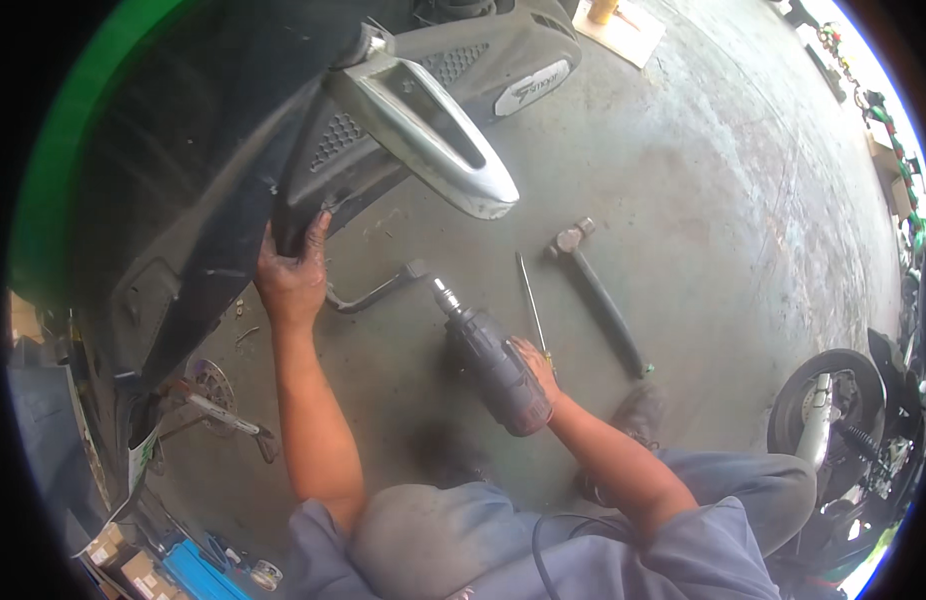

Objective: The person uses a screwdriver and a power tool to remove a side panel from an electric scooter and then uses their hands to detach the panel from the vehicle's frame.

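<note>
My right hand [538, 370] is wrapped round a dark impact wrench [498, 375] with a silver socket [445, 295] on its nose. The socket points up and left, close to a dark bent metal bar [378, 288] below the scooter; I cannot tell whether they touch. My left hand [291, 280] grips the lower edge of a black scooter part [301, 205], thumb on the right, most fingers hidden behind it. Above that hand, a silver footrest bracket [433, 135] juts out over the exhaust cover [533, 90] of the scooter.
A hammer [603, 295] and a screwdriver [531, 305] lie on the concrete floor right of the wrench. My shoe [640, 412] is just below the hammer. A wheel [823, 405] stands at the right, a board [623, 30] lies at the top, and boxes [148, 575] sit lower left.
</note>
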Tool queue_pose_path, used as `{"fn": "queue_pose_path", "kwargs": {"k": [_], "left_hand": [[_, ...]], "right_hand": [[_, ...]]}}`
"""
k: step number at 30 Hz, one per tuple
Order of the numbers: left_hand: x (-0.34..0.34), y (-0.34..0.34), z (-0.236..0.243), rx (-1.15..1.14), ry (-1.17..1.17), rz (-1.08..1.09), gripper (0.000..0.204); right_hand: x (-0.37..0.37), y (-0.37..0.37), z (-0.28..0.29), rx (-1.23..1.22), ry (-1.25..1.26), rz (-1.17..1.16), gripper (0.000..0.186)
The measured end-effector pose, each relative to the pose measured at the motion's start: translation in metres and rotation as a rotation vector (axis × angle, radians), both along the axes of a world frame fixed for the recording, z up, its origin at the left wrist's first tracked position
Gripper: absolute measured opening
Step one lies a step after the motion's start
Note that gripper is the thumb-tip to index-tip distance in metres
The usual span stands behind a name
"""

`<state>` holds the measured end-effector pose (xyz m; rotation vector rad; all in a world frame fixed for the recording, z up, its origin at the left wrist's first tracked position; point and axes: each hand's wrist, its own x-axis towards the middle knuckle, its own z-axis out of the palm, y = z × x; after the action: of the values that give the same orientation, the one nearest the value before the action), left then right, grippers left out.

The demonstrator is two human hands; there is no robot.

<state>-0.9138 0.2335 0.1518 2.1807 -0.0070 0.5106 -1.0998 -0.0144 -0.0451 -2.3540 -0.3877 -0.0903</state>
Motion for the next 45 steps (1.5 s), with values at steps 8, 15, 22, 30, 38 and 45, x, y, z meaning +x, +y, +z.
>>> {"fn": "queue_pose_path", "kwargs": {"k": [8, 15, 22, 30, 38, 45], "left_hand": [[0.008, 0.010, -0.017, 0.042, -0.168, -0.096, 0.048], [-0.005, -0.015, -0.013, 0.216, -0.512, 0.325, 0.052], [-0.006, -0.008, -0.017, 0.224, -0.553, 0.405, 0.065], [-0.020, -0.023, -0.017, -0.008, -0.283, 0.193, 0.044], [-0.029, -0.026, -0.078, -0.141, 0.033, 0.196, 0.050], [-0.035, -0.023, -0.107, 0.045, 0.098, 0.176, 0.052]], "right_hand": [[0.005, 0.004, 0.042, -0.040, 0.166, -0.010, 0.039], [0.006, -0.002, 0.030, 0.024, 0.359, 0.104, 0.048], [0.007, 0.007, 0.030, 0.299, 0.469, 0.055, 0.048], [0.004, -0.016, 0.047, 0.004, 0.215, 0.042, 0.052], [0.025, -0.036, 0.074, 0.006, 0.300, 0.320, 0.053], [0.074, -0.052, 0.080, 0.056, 0.404, -0.172, 0.036]]}}
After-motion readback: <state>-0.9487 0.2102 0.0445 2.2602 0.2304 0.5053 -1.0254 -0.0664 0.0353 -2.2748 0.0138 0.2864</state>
